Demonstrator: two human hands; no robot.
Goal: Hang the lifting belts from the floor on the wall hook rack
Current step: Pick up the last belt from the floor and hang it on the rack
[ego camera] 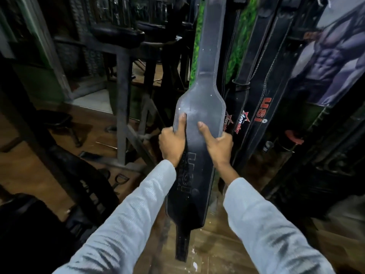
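Note:
A long black leather lifting belt (205, 86) hangs vertically in front of me, its top running out of the frame and its narrow tail dangling near the wooden floor. My left hand (171, 141) grips its left edge at the wide middle section, thumb pressed on the face. On the right edge, my right hand (217, 143) grips it at the same height. Just right of it hang other black belts (262, 80) with red lettering, against the wall. The hook rack itself is out of view above.
Dark gym machine frames (122, 99) and padded seats stand left of the belt. A poster (331, 56) of a muscular torso covers the wall at right. A handle attachment (120, 178) and small metal parts lie on the wooden floor (217, 252).

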